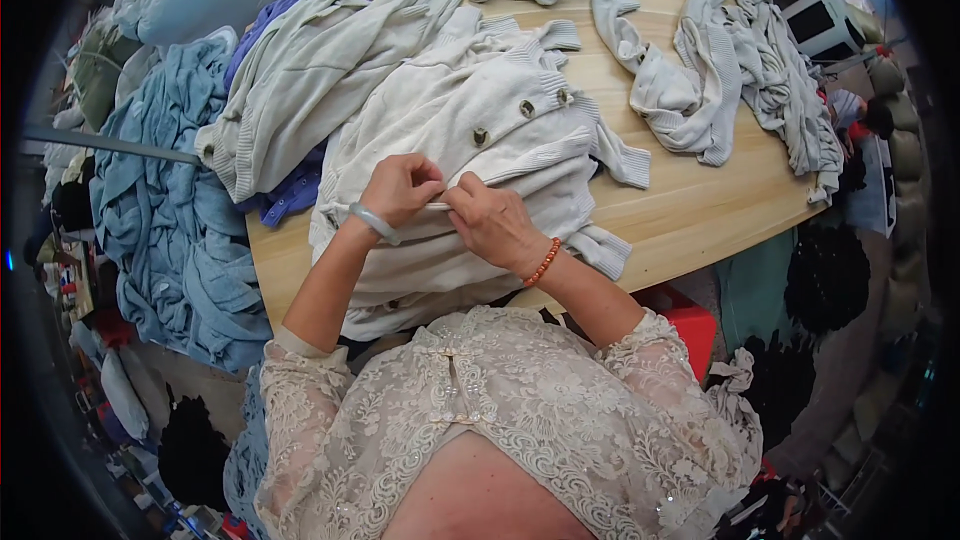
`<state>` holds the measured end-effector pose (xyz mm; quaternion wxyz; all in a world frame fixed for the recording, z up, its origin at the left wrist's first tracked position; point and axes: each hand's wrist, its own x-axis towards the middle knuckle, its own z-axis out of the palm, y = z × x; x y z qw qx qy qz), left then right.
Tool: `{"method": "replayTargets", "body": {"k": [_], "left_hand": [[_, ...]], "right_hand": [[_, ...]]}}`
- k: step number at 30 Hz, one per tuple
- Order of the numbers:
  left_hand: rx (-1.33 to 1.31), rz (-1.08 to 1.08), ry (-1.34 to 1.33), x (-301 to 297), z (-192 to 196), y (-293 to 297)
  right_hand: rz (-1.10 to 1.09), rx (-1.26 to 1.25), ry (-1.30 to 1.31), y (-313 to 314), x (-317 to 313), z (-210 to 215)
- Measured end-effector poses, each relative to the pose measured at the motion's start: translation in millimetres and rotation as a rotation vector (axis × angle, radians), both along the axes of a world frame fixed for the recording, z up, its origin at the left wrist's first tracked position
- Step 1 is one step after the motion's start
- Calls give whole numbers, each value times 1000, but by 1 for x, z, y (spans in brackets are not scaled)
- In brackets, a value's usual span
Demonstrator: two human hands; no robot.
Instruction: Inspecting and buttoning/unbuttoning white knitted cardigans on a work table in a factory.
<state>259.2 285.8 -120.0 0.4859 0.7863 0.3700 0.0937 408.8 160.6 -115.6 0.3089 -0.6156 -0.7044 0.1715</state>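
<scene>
The cream sweater (430, 120) lay at the near left of the table (690, 210), right before the person. It looked soft, limp and light, likely to sag or stretch, best held by a seam or ribbed edge. The right hand (495, 220) pinched a fold of it; the left hand (400, 190) curled close by, its fingertips' closure and hold unclear to me. Dark round buttons (527, 109) dotted the rumpled knit.
</scene>
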Motion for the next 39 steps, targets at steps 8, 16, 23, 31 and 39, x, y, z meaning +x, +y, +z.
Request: {"method": "replayTargets", "body": {"k": [8,16,23,31,39], "left_hand": [[-522,221,-203,-8,17,-15],[120,-59,-149,-19,22,-35],[209,-41,-96,-26,10,-33],[-424,-68,-226,-37,14,-25],[76,-17,172,-63,41,-25]], "right_hand": [[-55,76,93,-5,2,-3],[45,-8,-30,-1,11,-10],[146,-14,-79,9,18,-12],[290,30,231,-2,14,5],[55,-5,175,-18,23,5]]}}
